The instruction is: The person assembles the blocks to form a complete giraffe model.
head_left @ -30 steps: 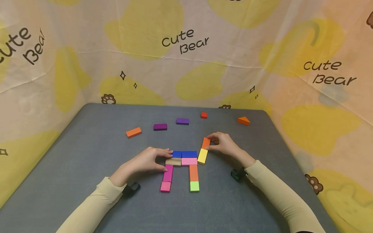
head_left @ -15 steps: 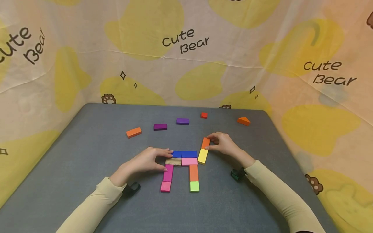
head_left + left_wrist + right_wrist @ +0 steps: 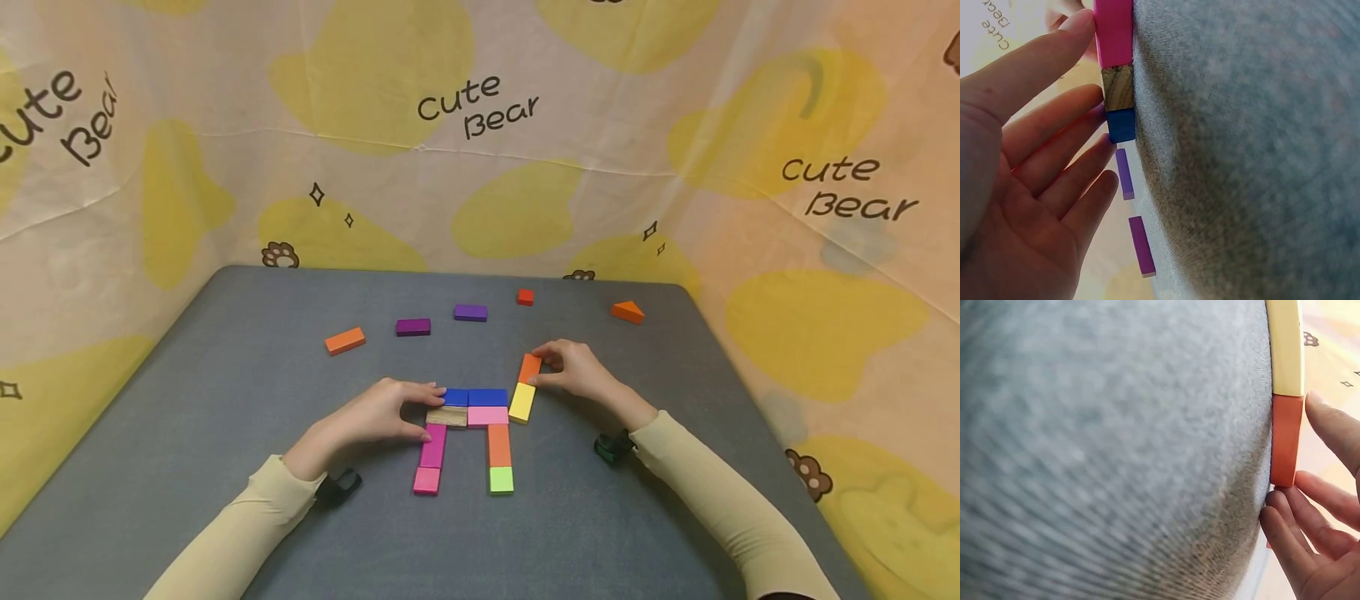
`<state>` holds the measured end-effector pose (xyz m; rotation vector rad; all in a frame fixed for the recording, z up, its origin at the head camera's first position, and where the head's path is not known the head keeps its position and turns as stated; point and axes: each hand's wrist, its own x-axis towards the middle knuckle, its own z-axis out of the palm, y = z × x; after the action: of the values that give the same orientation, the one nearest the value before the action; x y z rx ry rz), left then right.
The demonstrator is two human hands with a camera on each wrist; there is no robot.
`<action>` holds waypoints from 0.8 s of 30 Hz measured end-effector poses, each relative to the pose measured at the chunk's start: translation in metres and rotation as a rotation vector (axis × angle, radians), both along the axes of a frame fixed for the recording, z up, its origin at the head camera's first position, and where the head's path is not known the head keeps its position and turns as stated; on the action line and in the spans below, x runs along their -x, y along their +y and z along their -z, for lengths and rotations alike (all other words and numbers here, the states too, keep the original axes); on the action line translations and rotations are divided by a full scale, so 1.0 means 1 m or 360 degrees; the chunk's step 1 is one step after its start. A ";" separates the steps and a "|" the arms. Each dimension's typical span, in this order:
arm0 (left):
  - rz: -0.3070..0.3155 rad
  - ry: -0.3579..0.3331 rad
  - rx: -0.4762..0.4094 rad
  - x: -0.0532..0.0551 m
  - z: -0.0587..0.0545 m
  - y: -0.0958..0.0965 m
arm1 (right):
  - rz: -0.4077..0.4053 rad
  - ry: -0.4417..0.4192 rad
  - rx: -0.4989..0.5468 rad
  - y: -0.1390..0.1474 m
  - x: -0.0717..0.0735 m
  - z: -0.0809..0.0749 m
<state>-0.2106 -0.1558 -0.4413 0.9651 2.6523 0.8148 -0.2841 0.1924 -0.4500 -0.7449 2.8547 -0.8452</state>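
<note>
Flat coloured blocks lie joined on the grey table. My left hand [image 3: 378, 412] rests beside them, fingertips on the left blue block [image 3: 457, 397] and thumb on the magenta block [image 3: 432, 447]; a wood-grain block [image 3: 446, 417] sits between. In the left wrist view those fingers [image 3: 1054, 122] lie fairly straight. My right hand [image 3: 581, 372] pinches an orange block [image 3: 529, 367] set end to end with a yellow block [image 3: 522, 403]. To its left are another blue block [image 3: 487, 397], a light pink block [image 3: 487, 416], an orange block [image 3: 498, 445] and a green block [image 3: 501, 480]. A pink block [image 3: 427, 481] ends the left leg.
Farther back on the table [image 3: 225, 433] lie an orange block [image 3: 345, 342], a dark purple block [image 3: 413, 327], a violet block [image 3: 470, 313], a small red cube [image 3: 526, 297] and an orange triangle [image 3: 627, 312]. A patterned cloth [image 3: 487, 192] hangs behind and at both sides.
</note>
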 end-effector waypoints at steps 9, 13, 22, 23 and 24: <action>0.0001 0.0009 -0.0012 0.000 0.000 -0.002 | 0.0041 -0.0044 0.0173 -0.002 0.018 -0.019; -0.0007 -0.0005 -0.0006 -0.001 0.001 -0.002 | 0.0068 -0.0053 0.0225 -0.006 0.031 -0.028; 0.0011 0.0030 -0.0028 0.000 0.002 -0.002 | 0.0104 -0.0029 0.0183 -0.027 0.063 -0.041; 0.0012 0.0033 -0.0028 0.000 0.002 -0.002 | 0.0110 -0.0030 0.0175 -0.029 0.066 -0.041; 0.0013 0.0034 -0.0027 0.000 0.002 -0.002 | 0.0114 -0.0032 0.0168 -0.032 0.069 -0.042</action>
<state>-0.2109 -0.1580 -0.4432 0.9935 2.6620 0.8309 -0.3530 0.1608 -0.4085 -0.6436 2.8530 -1.0142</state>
